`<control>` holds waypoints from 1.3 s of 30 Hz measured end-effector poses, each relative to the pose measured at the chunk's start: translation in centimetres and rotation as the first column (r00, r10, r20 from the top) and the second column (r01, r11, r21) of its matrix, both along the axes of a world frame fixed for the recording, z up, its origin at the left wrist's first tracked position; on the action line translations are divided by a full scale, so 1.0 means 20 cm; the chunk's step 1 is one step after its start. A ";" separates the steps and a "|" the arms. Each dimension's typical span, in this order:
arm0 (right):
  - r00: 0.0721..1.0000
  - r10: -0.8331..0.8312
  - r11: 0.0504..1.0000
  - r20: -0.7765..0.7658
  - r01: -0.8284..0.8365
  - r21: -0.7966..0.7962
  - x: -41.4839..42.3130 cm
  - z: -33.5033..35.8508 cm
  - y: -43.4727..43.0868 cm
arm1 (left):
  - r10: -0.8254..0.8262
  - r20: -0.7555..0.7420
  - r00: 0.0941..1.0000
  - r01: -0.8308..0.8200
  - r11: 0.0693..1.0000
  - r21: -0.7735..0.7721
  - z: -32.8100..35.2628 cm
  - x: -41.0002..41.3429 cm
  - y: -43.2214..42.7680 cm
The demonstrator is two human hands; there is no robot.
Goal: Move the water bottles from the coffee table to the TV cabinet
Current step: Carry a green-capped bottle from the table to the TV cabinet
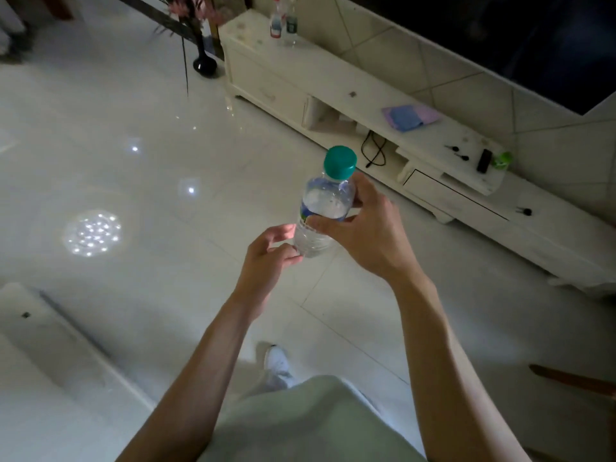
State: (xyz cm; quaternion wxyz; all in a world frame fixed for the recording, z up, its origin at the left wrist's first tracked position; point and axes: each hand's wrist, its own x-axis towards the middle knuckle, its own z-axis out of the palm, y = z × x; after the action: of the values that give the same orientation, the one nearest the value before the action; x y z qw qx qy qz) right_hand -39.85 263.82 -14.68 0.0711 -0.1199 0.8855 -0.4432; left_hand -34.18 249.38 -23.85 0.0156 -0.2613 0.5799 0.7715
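Grips the green-capped water bottle around its middle with curled fingers of the right hand, upright in the air above the floor, short of the TV cabinet. Pinches its base with the left hand. Has two other bottles standing at the cabinet's far left end.

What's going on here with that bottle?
A person stands on the tiled floor, carrying a green-capped water bottle. The right hand grips its middle, and the left hand holds its base. On the white TV cabinet ahead, two more bottles already stand at the far end.
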 end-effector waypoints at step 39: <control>0.964 0.264 0.964 0.038 -0.263 -0.044 -3.35 0.03 -0.92 | 0.188 -0.028 0.982 -0.190 0.977 -0.097 0.07 -3.17 -0.81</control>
State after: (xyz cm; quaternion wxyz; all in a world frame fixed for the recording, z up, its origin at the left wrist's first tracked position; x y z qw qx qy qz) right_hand -106.78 245.48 -14.17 0.1463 -0.2283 0.8512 -0.4493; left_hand -97.65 233.18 -22.36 -0.0763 -0.3084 0.5901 0.7422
